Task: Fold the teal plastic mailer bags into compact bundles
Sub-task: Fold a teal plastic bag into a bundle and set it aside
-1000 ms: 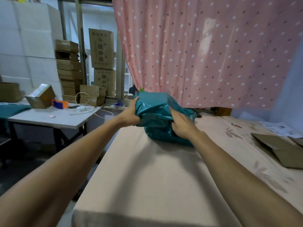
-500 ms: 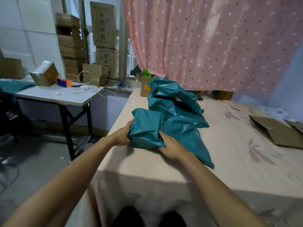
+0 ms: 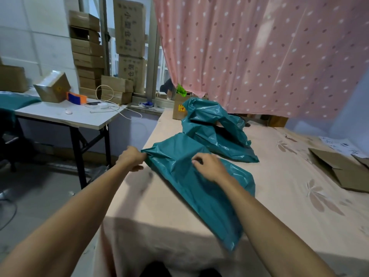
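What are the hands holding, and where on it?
The left hand pinches the near teal mailer bag at its left corner. The right hand presses on its middle.

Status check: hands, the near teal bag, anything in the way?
Left hand pinching near teal bag corner. Right hand pressing its middle. Bag unfolded. Crumpled teal bags behind, apart.
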